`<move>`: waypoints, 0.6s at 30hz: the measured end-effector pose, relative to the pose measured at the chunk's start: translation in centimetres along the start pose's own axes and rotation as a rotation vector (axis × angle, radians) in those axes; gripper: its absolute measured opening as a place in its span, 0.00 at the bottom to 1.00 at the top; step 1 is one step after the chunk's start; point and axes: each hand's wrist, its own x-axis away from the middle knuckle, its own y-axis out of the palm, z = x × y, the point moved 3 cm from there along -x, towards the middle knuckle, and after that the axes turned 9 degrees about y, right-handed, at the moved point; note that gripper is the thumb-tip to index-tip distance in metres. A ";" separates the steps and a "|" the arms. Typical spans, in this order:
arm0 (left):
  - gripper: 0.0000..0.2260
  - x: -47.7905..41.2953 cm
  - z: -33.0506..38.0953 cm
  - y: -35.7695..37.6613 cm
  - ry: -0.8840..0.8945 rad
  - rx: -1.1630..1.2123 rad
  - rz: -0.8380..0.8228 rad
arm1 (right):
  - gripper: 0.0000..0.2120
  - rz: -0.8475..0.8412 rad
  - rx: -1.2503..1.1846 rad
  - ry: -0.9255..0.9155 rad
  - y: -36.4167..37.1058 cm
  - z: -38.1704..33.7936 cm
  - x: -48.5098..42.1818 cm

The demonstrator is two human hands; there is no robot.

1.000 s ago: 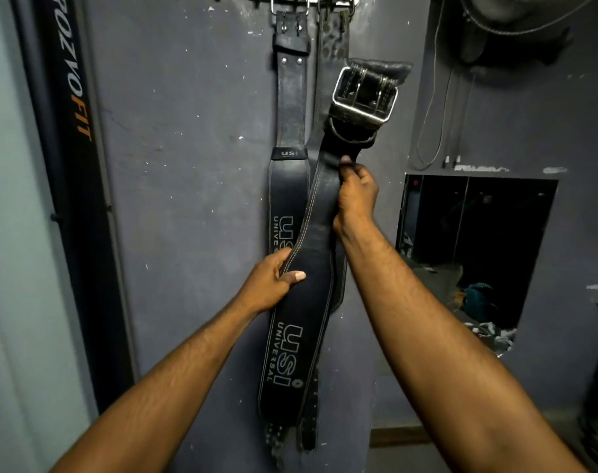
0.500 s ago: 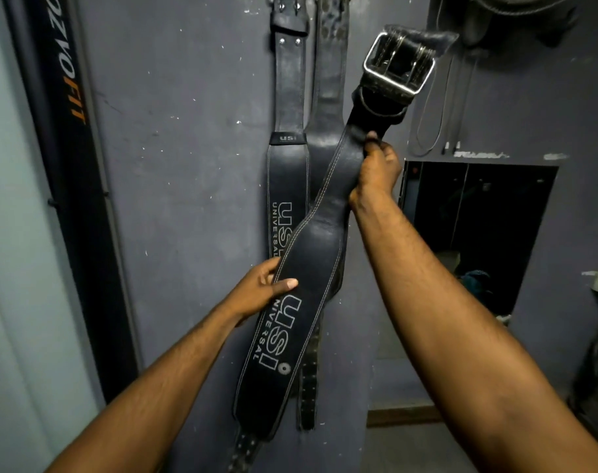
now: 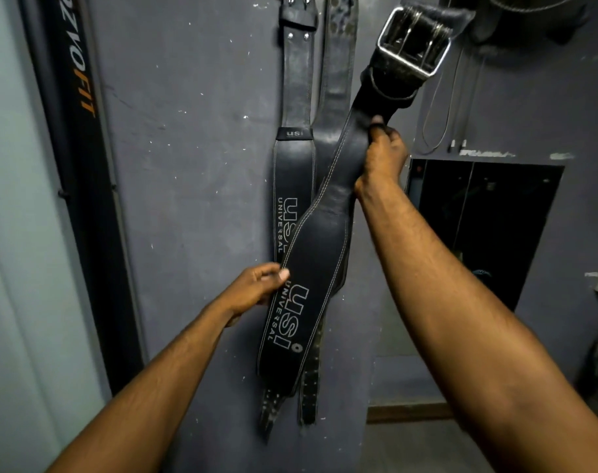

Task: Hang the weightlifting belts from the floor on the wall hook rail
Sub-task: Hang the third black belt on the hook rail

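Here's the black leather weightlifting belt with white USI lettering (image 3: 311, 302), up off the floor and held slantwise in front of the grey painted wall (image 3: 195, 165). Its long axis runs from 7 o'clock at the perforated tail to 1 o'clock at the heavy steel double-prong buckle (image 3: 412, 42). The right hand (image 3: 381, 162) is the nearer one to that buckle: its fingers are clenched round the narrow strap, and the buckle sits just beyond them at 1 o'clock, close to the top edge of view. Down at 7 o'clock the left hand (image 3: 256, 291) pinches the edge of the wide padded section, thumb on the lettered face, the other fingers curled behind. At 11 o'clock from the right hand, a black USI-tagged hanging belt (image 3: 294, 165) and a plain dark hanging belt (image 3: 335, 80) lie flat against the wall, with the held one crossing in front of them. The hook rail is out of frame above, so by my read the lift belongs to the right hand, carrying the buckle up towards 12 o'clock while the left merely steadies.
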 end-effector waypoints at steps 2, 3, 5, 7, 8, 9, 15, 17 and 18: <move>0.10 -1.4 3.1 -0.5 0.104 0.038 0.103 | 0.10 -0.022 -0.005 0.017 0.2 0.6 0.6; 0.10 -2.2 5.2 -0.6 0.173 0.060 0.130 | 0.10 -0.041 -0.003 0.029 0.3 1.1 1.0; 0.12 -3.7 9.7 -0.6 0.299 0.087 0.180 | 0.11 -0.078 0.017 0.044 0.4 2.3 2.1; 0.16 -5.4 13.3 -0.7 0.372 0.070 0.238 | 0.11 -0.113 0.033 0.052 0.5 3.6 3.3; 0.18 -6.2 14.6 -0.9 0.389 0.027 0.275 | 0.10 -0.133 0.039 0.059 0.6 4.1 3.8; 0.19 -6.8 15.6 -1.1 0.405 -0.032 0.316 | 0.08 -0.150 0.050 0.065 0.7 4.5 4.3; 0.11 -7.7 17.1 -1.8 0.490 -0.238 0.614 | 0.05 -0.270 0.247 0.019 1.0 4.7 6.1; 0.11 -7.4 16.7 -1.9 0.458 -0.216 0.660 | 0.12 -0.321 0.398 -0.090 0.9 3.5 6.0; 0.11 -7.4 16.3 -1.9 0.432 -0.203 0.668 | 0.15 -0.368 0.452 -0.141 0.9 2.8 5.8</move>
